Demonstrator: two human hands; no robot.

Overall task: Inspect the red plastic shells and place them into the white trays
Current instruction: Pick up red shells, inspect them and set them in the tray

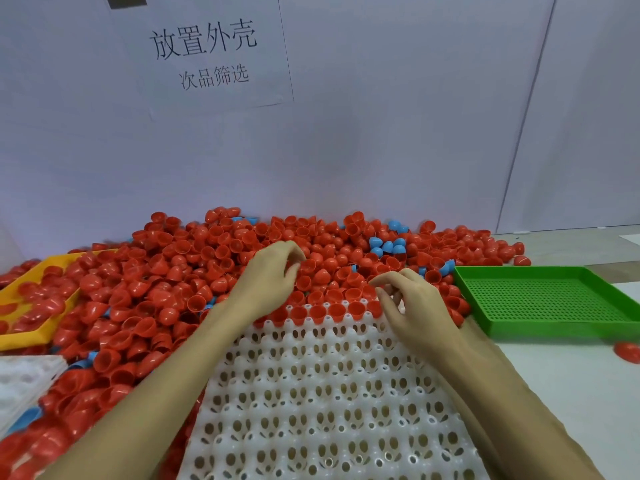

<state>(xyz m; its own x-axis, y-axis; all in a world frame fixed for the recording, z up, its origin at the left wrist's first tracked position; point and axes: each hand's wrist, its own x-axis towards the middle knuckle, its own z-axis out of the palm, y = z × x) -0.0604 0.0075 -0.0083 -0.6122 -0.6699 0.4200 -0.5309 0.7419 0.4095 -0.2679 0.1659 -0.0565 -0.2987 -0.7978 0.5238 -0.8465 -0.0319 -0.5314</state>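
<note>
With only the far row of the white tray (pixel 322 386) filled, loading has just begun: the left hand (pixel 268 277) and right hand (pixel 412 303), fingers loosely curled and apparently empty, reach into the red shells (pixel 180 258); next, pick, check, seat one.

wall: pale lavender-white panel (pixel 381 133) stands in front of me | seam: dark slanted line (pixel 526 116) at my right | sign: white paper sheet (pixel 207 53) with black Chinese characters, upper left | tabletop: off-white surface (pixel 554 375) at my right | light: even, soft
</note>
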